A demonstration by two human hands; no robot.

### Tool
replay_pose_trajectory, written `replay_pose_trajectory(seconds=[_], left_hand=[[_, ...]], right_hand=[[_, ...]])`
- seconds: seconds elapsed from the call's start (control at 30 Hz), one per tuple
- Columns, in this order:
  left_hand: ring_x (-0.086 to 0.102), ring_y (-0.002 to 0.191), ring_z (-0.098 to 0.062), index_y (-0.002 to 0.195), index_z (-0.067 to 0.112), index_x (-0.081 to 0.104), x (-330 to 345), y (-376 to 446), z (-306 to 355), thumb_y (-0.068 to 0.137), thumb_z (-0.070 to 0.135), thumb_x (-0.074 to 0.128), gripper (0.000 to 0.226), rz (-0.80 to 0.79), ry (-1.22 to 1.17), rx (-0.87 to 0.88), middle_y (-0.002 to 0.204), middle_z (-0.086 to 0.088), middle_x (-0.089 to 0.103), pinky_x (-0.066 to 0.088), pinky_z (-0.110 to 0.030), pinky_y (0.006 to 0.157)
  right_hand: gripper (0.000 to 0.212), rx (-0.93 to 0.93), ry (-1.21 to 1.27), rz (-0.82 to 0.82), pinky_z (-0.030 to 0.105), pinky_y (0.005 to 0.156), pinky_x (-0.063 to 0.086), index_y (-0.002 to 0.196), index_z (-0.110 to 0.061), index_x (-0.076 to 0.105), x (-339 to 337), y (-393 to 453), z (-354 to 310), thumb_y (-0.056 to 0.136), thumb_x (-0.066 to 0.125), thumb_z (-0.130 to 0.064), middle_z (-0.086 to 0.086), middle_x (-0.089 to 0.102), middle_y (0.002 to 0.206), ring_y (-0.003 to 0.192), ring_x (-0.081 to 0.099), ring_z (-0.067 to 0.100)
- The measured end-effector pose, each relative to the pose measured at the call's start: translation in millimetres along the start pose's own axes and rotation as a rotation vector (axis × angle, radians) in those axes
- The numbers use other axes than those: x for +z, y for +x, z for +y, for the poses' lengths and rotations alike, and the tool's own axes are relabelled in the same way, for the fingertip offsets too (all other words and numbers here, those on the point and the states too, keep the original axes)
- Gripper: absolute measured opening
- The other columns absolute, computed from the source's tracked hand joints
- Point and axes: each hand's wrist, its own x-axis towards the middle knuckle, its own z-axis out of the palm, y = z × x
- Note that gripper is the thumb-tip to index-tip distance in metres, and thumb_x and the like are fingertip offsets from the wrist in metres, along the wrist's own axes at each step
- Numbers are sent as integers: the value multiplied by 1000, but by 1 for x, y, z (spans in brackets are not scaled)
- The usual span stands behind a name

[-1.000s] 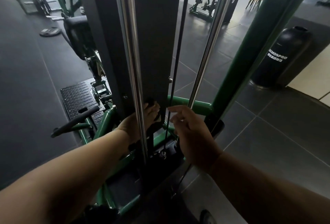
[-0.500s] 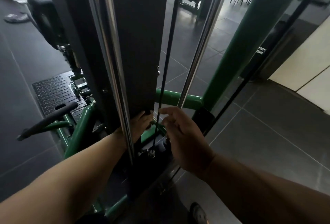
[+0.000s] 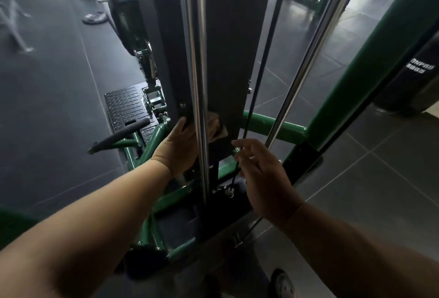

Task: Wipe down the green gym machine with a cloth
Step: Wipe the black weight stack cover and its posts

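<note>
The green gym machine [image 3: 273,127] stands in front of me, with a tall dark panel [image 3: 232,60], two chrome guide rods [image 3: 199,84] and a thin black cable [image 3: 259,79]. My left hand [image 3: 180,148] reaches behind the nearer rod. Its thumb lies on the panel's bottom edge, and its fingers hold a dark cloth [image 3: 219,149] there; most of the cloth is hidden. My right hand [image 3: 261,174] hovers by the cable low down, fingers loosely curled, fingertips at the cable. I cannot tell whether it pinches the cable.
A ribbed black foot plate [image 3: 124,107] and a padded handle [image 3: 118,136] lie left of the frame. A black cylinder with white lettering [image 3: 414,79] stands at the right behind a slanted green post [image 3: 351,84]. A weight plate [image 3: 93,18] lies on the floor. My shoe [image 3: 282,283] is below.
My left hand has slid a little up onto the panel's bottom edge. My right hand stays by the cable, fingers slightly more curled. The camera has shifted.
</note>
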Motion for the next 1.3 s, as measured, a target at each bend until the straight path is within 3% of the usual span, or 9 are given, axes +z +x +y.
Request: replay_pose_trajectory(seconds=[0.2,0.3,0.4,0.6,0.77,0.87,1.03,1.17,1.3], left_hand=[[6,162,-35,168,13,1,37,-30,39,96,20,22,75,-214,60,313,176,-13,6,-25,-64,118],[8,162,-35,168,11,9,44,-47,58,101,24,28,71,-436,-88,353,175,-14,11,-8,-61,128],[26,158,-33,162,11,38,38,-58,69,99,26,42,65,-512,-290,198,167,-11,37,9,-56,131],[28,154,-31,160,20,39,17,-79,80,107,25,38,53,-681,-431,-35,161,0,43,4,-52,128],[53,130,-28,139,31,60,-18,-132,83,107,29,45,36,-756,-810,-420,135,1,62,34,-45,108],[67,108,-34,119,28,70,-40,-180,97,108,33,49,24,-777,-1004,-735,114,-6,73,49,-41,84],[66,109,-31,129,29,66,-78,-255,140,106,33,48,30,-779,-1002,-987,122,-1,72,53,-43,91],[63,103,-31,127,25,63,-93,-261,165,104,30,52,26,-709,-912,-1098,120,-1,67,50,-45,95],[64,109,-33,132,24,67,-95,-248,168,107,33,51,31,-754,-822,-1177,124,-5,70,48,-44,96]], right_hand=[[26,43,-70,0,38,53,40,120,-33,65,-7,3,12,110,47,-17,32,61,89,56,47,24],[26,49,-147,-34,34,49,41,124,-29,63,-4,3,22,110,46,-16,23,60,79,53,47,17],[26,52,-193,-84,35,47,38,126,-31,61,2,2,30,110,46,-17,7,55,66,50,43,17],[26,57,-231,-131,36,51,42,126,-34,61,14,-1,35,110,47,-20,0,57,70,55,46,19],[25,47,-280,-160,47,56,49,125,-34,61,16,0,43,109,48,-21,11,65,83,62,54,34],[24,34,-278,-220,40,50,42,127,-31,61,14,3,50,110,46,-21,20,62,80,54,45,26],[26,12,-285,-348,32,49,41,130,-28,60,8,0,59,111,45,-20,17,59,77,55,45,20],[26,25,-290,-441,51,66,53,131,-29,60,3,-8,72,110,46,-19,12,62,84,80,55,48],[26,5,-355,-559,64,76,52,131,-30,59,-5,-16,90,110,45,-22,3,54,72,84,56,51]])
